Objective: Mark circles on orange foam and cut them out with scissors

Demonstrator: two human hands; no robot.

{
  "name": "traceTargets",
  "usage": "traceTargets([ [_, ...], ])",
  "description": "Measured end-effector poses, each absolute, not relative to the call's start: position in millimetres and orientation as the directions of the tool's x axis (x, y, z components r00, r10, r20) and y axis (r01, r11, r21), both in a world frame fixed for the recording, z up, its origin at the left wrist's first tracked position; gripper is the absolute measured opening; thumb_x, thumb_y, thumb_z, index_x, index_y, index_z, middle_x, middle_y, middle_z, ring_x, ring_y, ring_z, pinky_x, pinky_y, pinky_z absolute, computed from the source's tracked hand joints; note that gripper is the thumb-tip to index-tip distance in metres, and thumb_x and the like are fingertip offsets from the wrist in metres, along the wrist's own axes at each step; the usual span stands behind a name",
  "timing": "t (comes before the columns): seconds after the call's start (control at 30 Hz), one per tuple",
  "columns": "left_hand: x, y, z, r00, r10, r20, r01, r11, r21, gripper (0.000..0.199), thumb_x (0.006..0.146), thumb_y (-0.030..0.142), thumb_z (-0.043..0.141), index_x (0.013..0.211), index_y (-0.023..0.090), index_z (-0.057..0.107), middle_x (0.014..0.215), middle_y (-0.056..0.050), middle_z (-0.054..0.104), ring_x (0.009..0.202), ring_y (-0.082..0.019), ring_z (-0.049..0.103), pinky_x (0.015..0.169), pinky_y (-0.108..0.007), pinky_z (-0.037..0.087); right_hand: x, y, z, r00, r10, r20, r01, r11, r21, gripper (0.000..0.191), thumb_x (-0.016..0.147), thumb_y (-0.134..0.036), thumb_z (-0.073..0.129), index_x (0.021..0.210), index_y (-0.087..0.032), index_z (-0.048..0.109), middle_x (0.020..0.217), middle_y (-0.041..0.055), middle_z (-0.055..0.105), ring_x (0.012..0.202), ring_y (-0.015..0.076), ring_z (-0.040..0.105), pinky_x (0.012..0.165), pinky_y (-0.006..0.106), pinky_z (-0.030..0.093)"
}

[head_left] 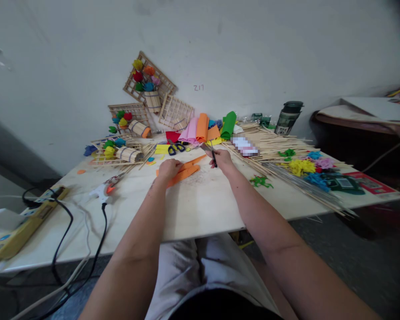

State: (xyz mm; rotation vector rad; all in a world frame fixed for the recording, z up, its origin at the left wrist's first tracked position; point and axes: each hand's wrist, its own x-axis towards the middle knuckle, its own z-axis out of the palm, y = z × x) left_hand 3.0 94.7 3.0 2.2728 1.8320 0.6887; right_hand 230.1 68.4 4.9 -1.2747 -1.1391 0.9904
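Observation:
On the table, my left hand (170, 170) is closed on a piece of orange crepe paper (186, 173), which is cut into long strips that point to the right. A pair of scissors (214, 159) with dark handles is in my right hand (222, 161), its blades angled up and left. The blades lie just beyond the tip of the upper orange strip; whether they touch it I cannot tell. Behind my hands lies a second pair of scissors (176, 148) with dark blue handles, beside a yellow paper piece (162, 149).
Rolls of orange (202, 127) and green paper (228, 125) lie at the back, near wooden lattices with paper flowers (150, 82). Many thin sticks (273, 144) and a bottle (288, 118) are on the right. A glue gun (102, 193) and power strip (36, 218) occupy the left.

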Motion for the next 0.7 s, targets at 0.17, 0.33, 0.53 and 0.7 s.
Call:
traceTargets([
  [0.17, 10.0, 93.3, -0.9, 0.07, 0.935, 0.347, 0.829, -0.248, 0.501, 0.01, 0.066, 0.02, 0.066, 0.057, 0.024, 0.068, 0.074, -0.008, 0.069, 0.084, -0.026, 0.061, 0.069, -0.028, 0.038, 228.3, 75.5, -6.7, 0.149, 0.986, 0.077, 0.147, 0.055, -0.988, 0.022, 0.064, -0.032, 0.078, 0.066, -0.017, 0.062, 0.042, -0.0023, 0.057, 0.03, 0.0083, 0.05, 0.029, 0.017, 0.041],
  [0.33, 11.3, 90.9, 8.1, -0.036, 0.875, 0.482, 0.798, -0.265, 0.541, 0.011, 0.074, 0.021, 0.059, 0.068, 0.023, 0.068, 0.08, -0.009, 0.068, 0.089, -0.025, 0.06, 0.071, -0.027, 0.039, 223.1, 70.3, -4.6, 0.151, 0.984, 0.091, 0.008, 0.091, -0.996, 0.019, 0.06, -0.02, 0.08, 0.062, -0.017, 0.062, 0.044, -0.0025, 0.056, 0.035, 0.0067, 0.049, 0.029, 0.015, 0.042],
  [0.53, 19.8, 85.1, 16.4, -0.095, 0.923, 0.373, 0.352, -0.319, 0.88, 0.012, 0.077, 0.023, 0.059, 0.067, 0.018, 0.063, 0.06, -0.001, 0.06, 0.06, -0.015, 0.056, 0.057, -0.022, 0.038, 221.0, 55.2, 10.9, 0.192, 0.981, 0.014, -0.007, 0.015, -1.0, 0.021, 0.068, -0.028, 0.076, 0.06, -0.017, 0.06, 0.042, -0.0024, 0.053, 0.033, 0.0053, 0.044, 0.028, 0.015, 0.033],
  [0.7, 24.1, 72.5, 12.7, 0.05, 0.972, 0.23, 0.132, -0.235, 0.963, 0.014, 0.077, 0.025, 0.062, 0.066, 0.016, 0.062, 0.05, 0.0, 0.057, 0.04, -0.008, 0.041, 0.043, -0.019, 0.031, 219.1, 50.3, 17.5, 0.185, 0.981, -0.056, -0.033, -0.051, -0.998, 0.017, 0.07, -0.023, 0.075, 0.063, -0.016, 0.06, 0.046, -0.0011, 0.057, 0.035, 0.0058, 0.048, 0.031, 0.015, 0.031],
])
